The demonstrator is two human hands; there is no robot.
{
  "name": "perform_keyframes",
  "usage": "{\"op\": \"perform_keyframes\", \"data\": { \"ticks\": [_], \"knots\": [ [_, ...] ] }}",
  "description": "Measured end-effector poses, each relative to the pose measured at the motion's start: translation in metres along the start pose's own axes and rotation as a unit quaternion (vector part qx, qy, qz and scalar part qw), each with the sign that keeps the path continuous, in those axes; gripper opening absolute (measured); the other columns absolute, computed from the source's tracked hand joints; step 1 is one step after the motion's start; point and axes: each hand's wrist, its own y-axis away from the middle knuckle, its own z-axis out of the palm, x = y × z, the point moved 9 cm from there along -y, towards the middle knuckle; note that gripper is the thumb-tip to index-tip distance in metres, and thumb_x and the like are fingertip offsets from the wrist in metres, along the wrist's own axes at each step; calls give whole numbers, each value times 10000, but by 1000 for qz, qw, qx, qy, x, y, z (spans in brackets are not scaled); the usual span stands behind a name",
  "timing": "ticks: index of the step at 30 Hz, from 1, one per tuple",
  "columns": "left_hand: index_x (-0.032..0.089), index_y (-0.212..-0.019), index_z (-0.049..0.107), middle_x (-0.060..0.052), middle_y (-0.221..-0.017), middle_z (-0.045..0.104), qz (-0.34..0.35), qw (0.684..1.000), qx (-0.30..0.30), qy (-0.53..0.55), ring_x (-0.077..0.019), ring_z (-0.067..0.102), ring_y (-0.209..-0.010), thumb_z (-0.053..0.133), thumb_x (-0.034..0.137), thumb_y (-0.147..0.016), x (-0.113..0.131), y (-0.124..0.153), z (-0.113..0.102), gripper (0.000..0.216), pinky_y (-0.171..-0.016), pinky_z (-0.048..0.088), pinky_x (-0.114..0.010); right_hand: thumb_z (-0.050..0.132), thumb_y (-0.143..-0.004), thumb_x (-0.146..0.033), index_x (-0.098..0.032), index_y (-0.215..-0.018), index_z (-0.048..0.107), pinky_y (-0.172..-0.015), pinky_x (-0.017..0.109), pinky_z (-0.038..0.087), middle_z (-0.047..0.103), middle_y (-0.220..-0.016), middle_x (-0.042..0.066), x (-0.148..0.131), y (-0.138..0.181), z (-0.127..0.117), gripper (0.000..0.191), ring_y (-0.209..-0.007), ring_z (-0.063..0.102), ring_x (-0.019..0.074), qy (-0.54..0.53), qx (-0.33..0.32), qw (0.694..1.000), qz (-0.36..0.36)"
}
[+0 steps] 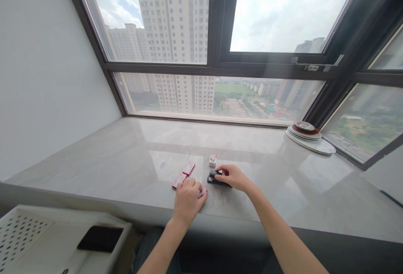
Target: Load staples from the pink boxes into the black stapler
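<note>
On the pale stone window ledge [119,160] my right hand [232,177] rests on a black stapler [213,179], its fingers curled over the top. My left hand [187,198] lies closed over a small pink-and-white box [203,191] whose corner shows under the fingers. Two flat red boxes [189,168] [179,180] lie just left of that hand. A small upright white-and-red box [213,160] stands behind the stapler.
A stack of plates [310,138] sits at the ledge's far right corner by the window. A white perforated basket lid [47,236] with a dark phone [100,238] on it is at lower left. A white wall bounds the left.
</note>
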Motion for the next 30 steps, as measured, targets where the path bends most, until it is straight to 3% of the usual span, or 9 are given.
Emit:
{"op": "perform_keyframes", "data": {
  "ticks": [3, 7, 10, 13, 18, 23, 27, 30],
  "knots": [
    [229, -822, 624, -73, -1011, 618, -38, 999, 22, -18, -283, 542, -1047, 669, 321, -844, -45, -9, -10, 105, -906, 400, -424, 707, -817, -482, -171, -1096, 731, -581, 231, 353, 575, -637, -40, 4, -2, 1, 419, -585, 484, 121, 0, 6, 1000, 18],
    [225, -846, 616, -83, -1295, 586, -21, 998, 2, 51, -310, 502, -1226, 692, 357, -803, -80, -27, 1, 158, -1018, 417, -454, 692, -821, -460, -176, -1091, 727, -584, 233, 357, 577, -641, -42, 2, -1, 1, 393, -585, 497, 123, 11, 19, 999, 29],
    [232, -1185, 602, -73, -1501, 475, 22, 992, -34, 120, -289, 368, -1432, 638, 337, -844, -84, -35, 20, 358, -1152, 351, -450, 660, -841, -434, -185, -1112, 721, -582, 233, 355, 580, -642, -44, -3, 4, -3, 373, -589, 508, 124, 24, 29, 999, 28],
    [252, -1510, 358, -69, -1578, 401, 35, 989, -55, 131, -255, 281, -1506, 556, 327, -913, -78, -36, 35, 633, -1221, 268, -455, 636, -852, -423, -191, -1127, 722, -573, 233, 348, 573, -638, -45, -4, 11, -8, 369, -594, 513, 127, 35, 43, 998, 36],
    [225, -1553, 303, -113, -1566, 405, 34, 995, -27, 91, -286, 275, -1510, 498, 379, -966, -51, -42, 56, 637, -1234, 237, -482, 613, -875, -442, -214, -1128, 724, -578, 236, 340, 598, -652, -33, -4, 24, -13, 359, -616, 552, 137, 75, 91, 991, 56],
    [169, -1600, 175, -192, -1578, 357, 36, 995, 8, 94, -334, 285, -1496, 450, 398, -997, -11, -67, 84, 701, -1205, 263, -541, 563, -923, -528, -234, -1054, 734, -590, 255, 318, 677, -712, 17, 3, 38, -20, 364, -673, 613, 170, 161, 159, 967, 117],
    [249, -1556, 306, -158, -1519, 431, 55, 992, 11, 112, -302, 343, -1465, 393, 371, -1029, 14, -88, 96, 547, -1199, 287, -541, 485, -944, -631, -211, -906, 753, -619, 269, 336, 722, -776, 80, 21, 51, -31, 500, -759, 656, 216, 188, 173, 952, 170],
    [265, -1466, 428, -138, -1482, 451, 56, 991, 18, 121, -274, 365, -1450, 347, 341, -1047, 20, -90, 93, 433, -1199, 310, -533, 393, -981, -639, -191, -955, 747, -621, 267, 376, 695, -663, 60, 34, 60, -28, 571, -666, 653, 207, 120, 139, 966, 182]
  ]
}}
